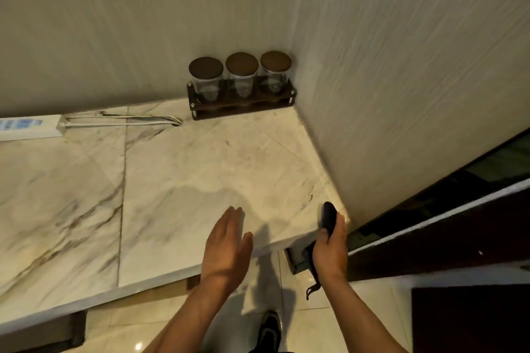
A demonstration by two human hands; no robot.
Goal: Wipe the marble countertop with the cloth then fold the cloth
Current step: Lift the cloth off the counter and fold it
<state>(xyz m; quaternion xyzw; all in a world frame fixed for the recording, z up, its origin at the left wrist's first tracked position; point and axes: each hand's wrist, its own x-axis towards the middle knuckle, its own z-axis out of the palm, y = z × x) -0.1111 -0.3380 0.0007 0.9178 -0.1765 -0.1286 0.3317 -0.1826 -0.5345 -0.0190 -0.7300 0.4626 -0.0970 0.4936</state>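
The marble countertop [183, 175] is pale with grey veins and fills the left and middle of the view. My left hand [226, 246] hovers flat over its front edge, palm down, holding nothing. At the counter's front right corner, my right hand [329, 249] grips a small black rounded object [329, 216]. A dark strap [312, 286] dangles from it below the wrist. I cannot tell what the object is. No cloth shows in this view.
A dark rack with three lidded glass jars [242, 80] stands in the back corner against the walls. A white power strip [28, 126] with its cable lies at the back left. A dark door frame [430, 238] stands to the right. My shoe [269, 329] is on the tiled floor.
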